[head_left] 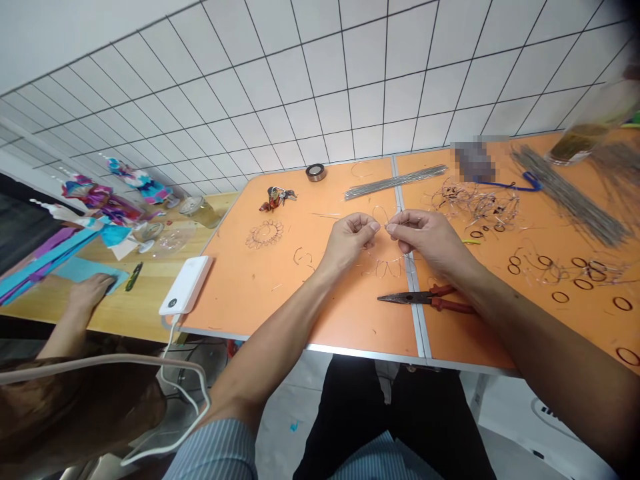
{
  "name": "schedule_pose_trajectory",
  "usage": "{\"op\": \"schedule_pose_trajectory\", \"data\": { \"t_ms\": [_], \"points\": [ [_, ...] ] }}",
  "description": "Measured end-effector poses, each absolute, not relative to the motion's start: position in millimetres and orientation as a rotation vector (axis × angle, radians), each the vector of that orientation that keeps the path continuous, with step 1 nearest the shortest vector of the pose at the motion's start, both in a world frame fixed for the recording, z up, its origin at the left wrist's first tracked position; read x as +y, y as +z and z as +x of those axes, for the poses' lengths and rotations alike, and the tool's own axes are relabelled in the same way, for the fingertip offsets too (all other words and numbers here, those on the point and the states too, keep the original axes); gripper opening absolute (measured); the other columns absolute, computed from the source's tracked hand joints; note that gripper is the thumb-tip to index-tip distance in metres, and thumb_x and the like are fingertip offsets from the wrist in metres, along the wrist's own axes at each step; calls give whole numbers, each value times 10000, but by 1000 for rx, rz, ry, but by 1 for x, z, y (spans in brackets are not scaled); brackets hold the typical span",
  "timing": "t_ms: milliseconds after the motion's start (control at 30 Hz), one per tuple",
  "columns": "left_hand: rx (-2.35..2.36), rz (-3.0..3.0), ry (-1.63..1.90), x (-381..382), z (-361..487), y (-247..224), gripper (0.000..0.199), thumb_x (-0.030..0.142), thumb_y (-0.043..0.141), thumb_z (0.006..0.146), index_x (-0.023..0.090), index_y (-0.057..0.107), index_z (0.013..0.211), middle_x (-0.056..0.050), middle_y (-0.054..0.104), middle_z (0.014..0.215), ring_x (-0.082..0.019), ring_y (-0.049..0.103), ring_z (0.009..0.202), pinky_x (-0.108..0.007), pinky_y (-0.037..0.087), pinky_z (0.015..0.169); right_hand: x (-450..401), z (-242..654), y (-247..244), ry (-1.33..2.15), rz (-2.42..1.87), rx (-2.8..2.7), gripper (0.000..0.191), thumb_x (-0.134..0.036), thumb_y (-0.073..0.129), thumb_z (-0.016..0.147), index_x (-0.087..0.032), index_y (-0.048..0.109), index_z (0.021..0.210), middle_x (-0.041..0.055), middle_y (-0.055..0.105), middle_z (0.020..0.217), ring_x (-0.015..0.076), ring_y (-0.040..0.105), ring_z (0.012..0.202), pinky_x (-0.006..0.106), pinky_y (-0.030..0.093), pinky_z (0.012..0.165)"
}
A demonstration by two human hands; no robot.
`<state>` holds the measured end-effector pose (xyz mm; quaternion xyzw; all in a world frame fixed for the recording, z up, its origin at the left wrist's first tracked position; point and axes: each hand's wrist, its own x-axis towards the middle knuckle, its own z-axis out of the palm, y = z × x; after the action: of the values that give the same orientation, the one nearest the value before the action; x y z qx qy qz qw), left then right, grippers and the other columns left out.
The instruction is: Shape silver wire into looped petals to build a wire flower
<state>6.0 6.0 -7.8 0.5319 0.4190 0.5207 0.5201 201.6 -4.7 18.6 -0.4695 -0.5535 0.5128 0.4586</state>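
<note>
The left hand [354, 235] and right hand [419, 235] are held close together, fingertips pinched on a thin wire piece [381, 216] — fine, shiny, bent into a rounded loop — above the smooth orange table [300, 300]. Pliers [430, 299] with red handles are laid just below; straight silvery wires [395, 182] are bundled beyond.

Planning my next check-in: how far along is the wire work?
Looks done: the looped wire ring, lying at left. In hand: a thin wire, pinched by left hand and right hand. Apparently left: the straight wires, unbent. I can't tell how many pieces are needed.
</note>
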Motion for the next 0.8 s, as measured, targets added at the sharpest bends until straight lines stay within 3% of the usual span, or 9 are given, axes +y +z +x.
{"op": "schedule_pose_trajectory", "data": {
  "t_ms": [233, 433, 700, 800],
  "points": [
    [1056, 1253, 1238, 8, 6, -13, 408, 487, 992, 846, 197, 709, 798, 16, 656, 639, -102, 568, 590, -265, 457, 636, -1, 201, 14, 1265, -1165, -1374, 128, -203, 872, 879, -230, 805, 773, -11, 643, 621, 112, 573, 556, 249, 458, 553],
    [1075, 1111, 1274, 10, 3, -11, 400, 453, 1006, 841, 197, 699, 824, 26, 663, 697, -100, 603, 613, -267, 545, 667, 5, 208, 13, 1357, -1152, -1279, 194, -348, 976, 937, -223, 834, 894, 73, 831, 914, 149, 758, 748, 239, 619, 654],
    [1028, 1097, 1091, 9, -4, -5, 432, 553, 995, 835, 195, 824, 1005, -14, 794, 847, -95, 680, 629, -249, 575, 673, 5, 209, 17, 1311, -1198, -1319, 212, -250, 937, 989, -209, 818, 818, 63, 815, 837, 125, 711, 685, 231, 607, 665],
    [993, 1066, 1059, 8, -3, -5, 448, 549, 1013, 805, 180, 825, 976, -12, 799, 853, -88, 689, 635, -243, 603, 692, 3, 208, 19, 1360, -1185, -1410, 213, -235, 908, 1005, -206, 812, 817, 48, 806, 825, 114, 689, 678, 218, 591, 661]
  ]
}}
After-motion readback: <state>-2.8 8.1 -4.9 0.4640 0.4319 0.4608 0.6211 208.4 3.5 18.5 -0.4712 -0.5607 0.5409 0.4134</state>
